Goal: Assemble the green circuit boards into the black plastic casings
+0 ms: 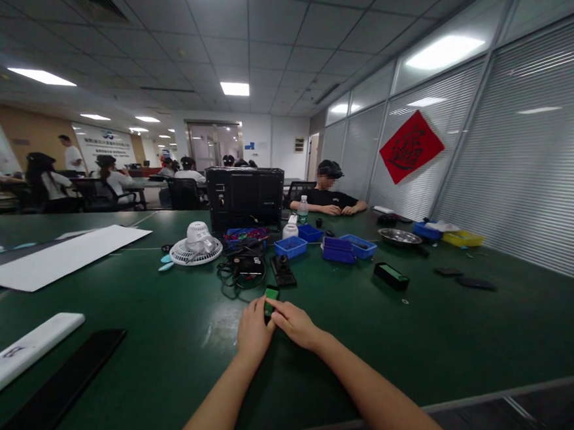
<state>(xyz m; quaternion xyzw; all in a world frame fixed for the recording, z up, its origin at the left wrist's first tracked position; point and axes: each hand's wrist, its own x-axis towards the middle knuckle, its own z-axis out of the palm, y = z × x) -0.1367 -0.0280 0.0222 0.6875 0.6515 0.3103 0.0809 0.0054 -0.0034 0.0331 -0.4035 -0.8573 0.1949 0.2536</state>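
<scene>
Between my two hands is a small black case with a green top (271, 294), close to the table surface. My left hand (253, 327) grips it along its left side, fingers pressed together. From the right, my right hand (297, 323) reaches across with its fingertips on the near end of the case. My fingers cover its lower part. Just beyond it a black device with a round knob-like part (284, 272) lies on the table, beside a tangle of black cables (236, 269). A similar black box with a green top (392, 276) rests farther right.
Blue bins (290, 247), a white fan (197, 247), a metal bowl (399, 236) and a yellow tray (463, 239) stand across the green table (180, 379). A large black casing (246, 195) rises behind. At left lie white and black long panels (63, 384). A person (332, 192) sits opposite.
</scene>
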